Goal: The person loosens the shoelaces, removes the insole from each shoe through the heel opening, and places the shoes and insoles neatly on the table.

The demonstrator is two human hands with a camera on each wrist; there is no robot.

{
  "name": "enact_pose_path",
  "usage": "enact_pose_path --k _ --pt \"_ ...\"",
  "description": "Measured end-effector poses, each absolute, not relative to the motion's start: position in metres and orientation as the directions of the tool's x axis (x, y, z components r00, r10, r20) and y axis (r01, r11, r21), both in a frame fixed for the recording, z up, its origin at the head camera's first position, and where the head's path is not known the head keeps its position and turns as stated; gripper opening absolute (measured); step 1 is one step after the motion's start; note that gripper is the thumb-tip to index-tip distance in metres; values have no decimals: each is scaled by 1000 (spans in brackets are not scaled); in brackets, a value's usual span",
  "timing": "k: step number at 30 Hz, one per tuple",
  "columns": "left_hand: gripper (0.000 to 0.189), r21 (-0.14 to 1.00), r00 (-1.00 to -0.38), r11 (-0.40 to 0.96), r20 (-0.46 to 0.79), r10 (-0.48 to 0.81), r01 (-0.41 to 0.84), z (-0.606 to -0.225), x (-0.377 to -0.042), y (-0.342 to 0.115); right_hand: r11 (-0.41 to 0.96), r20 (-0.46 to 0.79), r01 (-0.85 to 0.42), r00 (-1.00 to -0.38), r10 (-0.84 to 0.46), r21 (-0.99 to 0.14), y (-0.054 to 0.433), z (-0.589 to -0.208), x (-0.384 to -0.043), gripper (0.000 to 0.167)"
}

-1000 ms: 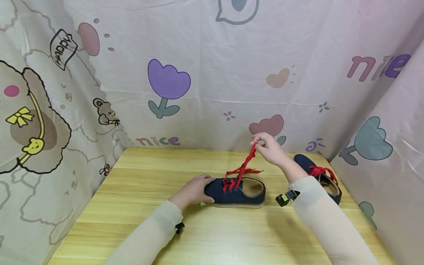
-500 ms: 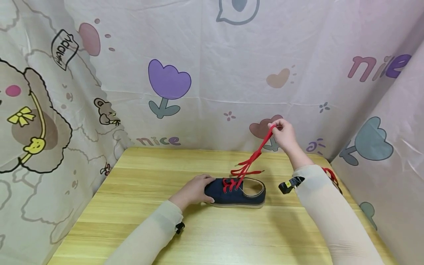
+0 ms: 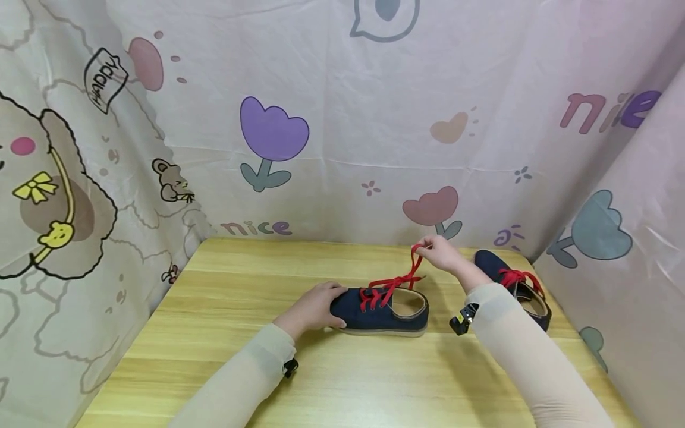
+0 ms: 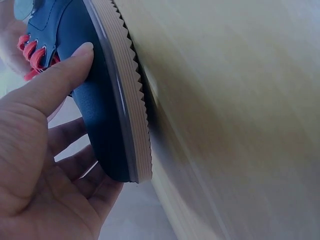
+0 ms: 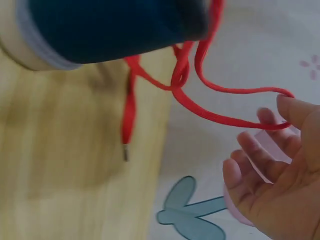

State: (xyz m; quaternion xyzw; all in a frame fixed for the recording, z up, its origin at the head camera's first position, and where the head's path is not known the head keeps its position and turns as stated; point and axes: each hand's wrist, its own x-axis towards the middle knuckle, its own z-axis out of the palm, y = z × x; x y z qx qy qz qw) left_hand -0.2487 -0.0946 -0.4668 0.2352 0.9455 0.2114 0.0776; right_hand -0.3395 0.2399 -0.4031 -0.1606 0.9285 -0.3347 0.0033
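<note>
A navy shoe (image 3: pixel 369 318) with a pale sole lies on the table, toe to the left. My left hand (image 3: pixel 316 304) grips its toe; in the left wrist view the thumb (image 4: pixel 75 70) presses one side and the fingers curl around the other. Above the shoe's opening, its red shoelace (image 3: pixel 398 280) is crossed in a loose knot. Behind the shoe to the right, my right hand (image 3: pixel 440 252) pinches a loop of that lace between thumb and finger, as the right wrist view shows. A loose lace end with a metal tip (image 5: pixel 126 150) hangs beside the shoe.
A second navy shoe (image 3: pixel 489 264) with a tied red lace stands at the right end of the wooden table (image 3: pixel 257 267), partly behind my right sleeve. A printed curtain (image 3: pixel 342 119) hangs along the back and both sides.
My right hand first pulled the lace up and to the right, then came down and left; the lace now hangs slacker in a loop. The left hand and the shoe have stayed put.
</note>
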Motion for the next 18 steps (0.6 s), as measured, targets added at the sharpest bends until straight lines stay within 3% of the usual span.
enact_pose_path --k 9,18 --pt "81 434 -876 801 -53 480 413 -468 -249 -95 804 48 -158 -986 -159 -573 243 -414 -340 35" --pt "82 445 -875 794 -46 483 415 -467 -249 -95 792 76 -286 -953 -292 -540 238 -419 -332 15"
